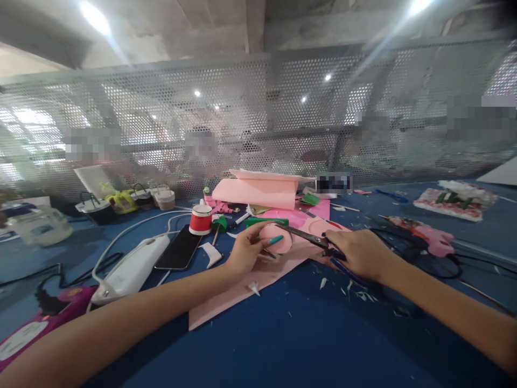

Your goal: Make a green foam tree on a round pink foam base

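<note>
One left hand [251, 245] pinching round pink paper [286, 243]; one right hand [361, 253] gripping scissors [312, 237]; around: phone [180, 250], red cup [201, 220], glue gun [440, 240].

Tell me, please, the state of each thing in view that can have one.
Pink disc: held in the left hand
Scissors: gripped in the right hand; blade opening unclear
Phone: screen dark
Red-and-white cylinder: standing on end
Pink glue gun: lying down
Pink sheet: loosely curled
Ceiling light: lit

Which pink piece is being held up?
The small round piece, in the left hand by the scissors; the curled sheet behind and flat sheet below are much bigger.
</note>
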The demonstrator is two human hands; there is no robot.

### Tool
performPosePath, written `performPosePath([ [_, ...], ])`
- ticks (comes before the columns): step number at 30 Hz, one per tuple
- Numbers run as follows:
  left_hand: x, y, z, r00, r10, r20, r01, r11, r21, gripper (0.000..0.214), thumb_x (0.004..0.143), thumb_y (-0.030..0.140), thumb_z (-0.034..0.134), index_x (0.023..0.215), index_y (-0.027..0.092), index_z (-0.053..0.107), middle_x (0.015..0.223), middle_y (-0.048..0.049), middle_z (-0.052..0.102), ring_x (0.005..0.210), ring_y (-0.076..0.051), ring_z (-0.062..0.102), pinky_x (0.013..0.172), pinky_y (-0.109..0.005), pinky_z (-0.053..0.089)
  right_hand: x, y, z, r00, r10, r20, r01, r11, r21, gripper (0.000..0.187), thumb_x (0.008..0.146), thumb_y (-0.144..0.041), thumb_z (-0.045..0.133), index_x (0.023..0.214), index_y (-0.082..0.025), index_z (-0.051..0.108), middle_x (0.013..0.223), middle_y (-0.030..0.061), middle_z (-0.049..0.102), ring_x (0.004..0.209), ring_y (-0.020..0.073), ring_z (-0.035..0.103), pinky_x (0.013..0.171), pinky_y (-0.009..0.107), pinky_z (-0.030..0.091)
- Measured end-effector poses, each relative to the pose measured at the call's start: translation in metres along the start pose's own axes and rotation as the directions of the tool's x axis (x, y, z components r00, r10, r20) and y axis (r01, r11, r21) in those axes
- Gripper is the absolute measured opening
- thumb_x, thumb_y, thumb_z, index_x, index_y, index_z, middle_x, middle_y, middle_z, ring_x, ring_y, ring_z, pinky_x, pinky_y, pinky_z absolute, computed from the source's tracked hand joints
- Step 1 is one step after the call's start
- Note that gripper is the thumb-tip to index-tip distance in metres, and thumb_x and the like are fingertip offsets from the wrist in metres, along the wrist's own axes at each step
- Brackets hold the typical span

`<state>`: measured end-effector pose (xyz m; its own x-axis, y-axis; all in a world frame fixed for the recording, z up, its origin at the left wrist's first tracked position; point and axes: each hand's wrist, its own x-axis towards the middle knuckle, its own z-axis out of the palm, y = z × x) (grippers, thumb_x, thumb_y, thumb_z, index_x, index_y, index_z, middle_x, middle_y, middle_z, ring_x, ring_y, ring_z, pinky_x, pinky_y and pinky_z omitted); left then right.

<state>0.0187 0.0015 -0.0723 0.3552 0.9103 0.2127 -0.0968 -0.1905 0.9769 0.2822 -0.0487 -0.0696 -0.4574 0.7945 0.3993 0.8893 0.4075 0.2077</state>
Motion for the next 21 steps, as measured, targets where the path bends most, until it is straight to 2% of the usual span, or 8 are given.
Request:
performPosePath([
  [7, 0.001, 0.0, 0.0, 1.0, 0.029, -0.011, -0.029, 1.0, 0.006, 0.049, 0.066, 0.03, 0.076, 0.112, 0.018, 0.063, 0.088, -0.0042, 0.069, 0.058, -0.017, 0.068, 0.051, -0.03, 0.06, 0.0, 0.001, -0.001, 1.0, -0.026, -0.013, 0.026, 1.0, -0.001, 0.037, 0.087, -0.051, 0.036, 0.087, -0.018, 0.052, 0.071, 0.0079, 0.068, 0.058, 0.02, 0.061, 0.049, 0.026, 0.022],
  [14, -0.001, 0.002, 0.001, 1.0, 0.007, -0.029, -0.006, 1.0, 0.024, 0.049, 0.065, 0.029, 0.075, 0.11, 0.017, 0.063, 0.088, -0.004, 0.069, 0.057, -0.015, 0.066, 0.05, -0.027, 0.058, 0.0, 0.0, -0.002, 0.999, -0.005, 0.032, 0.006, 1.0, -0.026, 0.038, 0.088, -0.052, 0.035, 0.086, -0.018, 0.053, 0.072, 0.0083, 0.069, 0.058, 0.0202, 0.062, 0.049, 0.027, 0.021],
  [18, -0.001, 0.002, 0.0, 0.999, 0.02, -0.026, -0.019, 0.999, 0.04, 0.046, 0.067, 0.028, 0.073, 0.111, 0.018, 0.062, 0.091, -0.0046, 0.068, 0.057, -0.012, 0.064, 0.05, -0.026, 0.058, 0.0, -0.003, 0.003, 0.999, 0.025, -0.033, -0.025, 1.0, -0.014, 0.036, 0.087, -0.051, 0.036, 0.085, -0.019, 0.051, 0.072, 0.0079, 0.069, 0.058, 0.0199, 0.062, 0.048, 0.027, 0.021],
  [21, 0.0, 0.001, 0.0, 0.999, 0.048, -0.025, -0.047, 0.997, 0.055, 0.047, 0.069, 0.03, 0.072, 0.113, 0.018, 0.059, 0.1, -0.0072, 0.067, 0.065, -0.015, 0.066, 0.052, -0.027, 0.058, -0.001, -0.004, 0.009, 0.995, 0.069, -0.07, -0.065, 0.996, 0.055, 0.031, 0.087, -0.049, 0.036, 0.083, -0.02, 0.047, 0.073, 0.0061, 0.068, 0.062, 0.0201, 0.063, 0.049, 0.026, 0.024],
])
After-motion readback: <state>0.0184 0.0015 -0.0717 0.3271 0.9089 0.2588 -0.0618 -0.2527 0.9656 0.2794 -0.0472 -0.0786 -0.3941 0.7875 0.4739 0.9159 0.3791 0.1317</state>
